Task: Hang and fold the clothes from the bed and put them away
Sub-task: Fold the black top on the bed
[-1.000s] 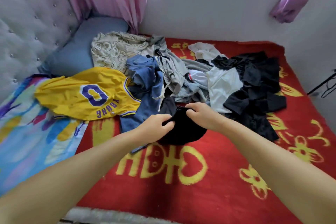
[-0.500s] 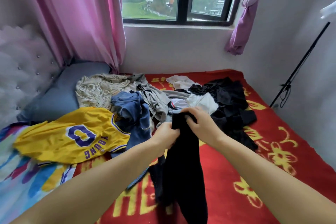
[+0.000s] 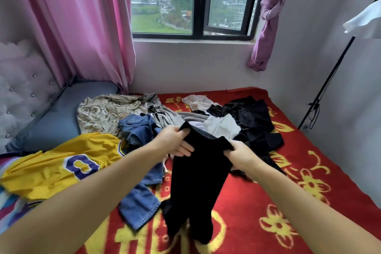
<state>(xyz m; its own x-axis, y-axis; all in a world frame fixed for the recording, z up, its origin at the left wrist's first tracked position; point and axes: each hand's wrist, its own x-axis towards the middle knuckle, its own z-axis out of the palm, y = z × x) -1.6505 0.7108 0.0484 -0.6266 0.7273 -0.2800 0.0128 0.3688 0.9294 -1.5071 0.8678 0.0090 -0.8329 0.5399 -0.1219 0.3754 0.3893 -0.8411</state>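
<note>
On the bed [image 3: 257, 202], left to right:

Yellow basketball jersey [image 3: 61, 167]: lies flat at the left, numeral showing, untouched. Blue denim garment [image 3: 140, 198]: crumpled just beside it, one leg trailing toward the near edge.

Left hand [image 3: 175, 142]: grip closed on the top-left corner of the black trousers [image 3: 198, 181], thumb over the hem.

Black trousers: held up above the red blanket by what looks like the waistband, legs hanging down and bunched together, lower ends touching the bed.

Right hand [image 3: 243, 156]: grip closed on the opposite corner, fingers curled round the cloth.

Pile of clothes [image 3: 216, 123]: grey, white and black pieces heaped behind the hands, not yet sorted.

Handling note, as judgement: the step appears to be spreading the waistband before folding. Both corners want to be level and pulled taut; a shake should free the twisted legs so they hang side by side. Lay it on bare blanket near the front edge, clear of the denim, then fold.
</note>
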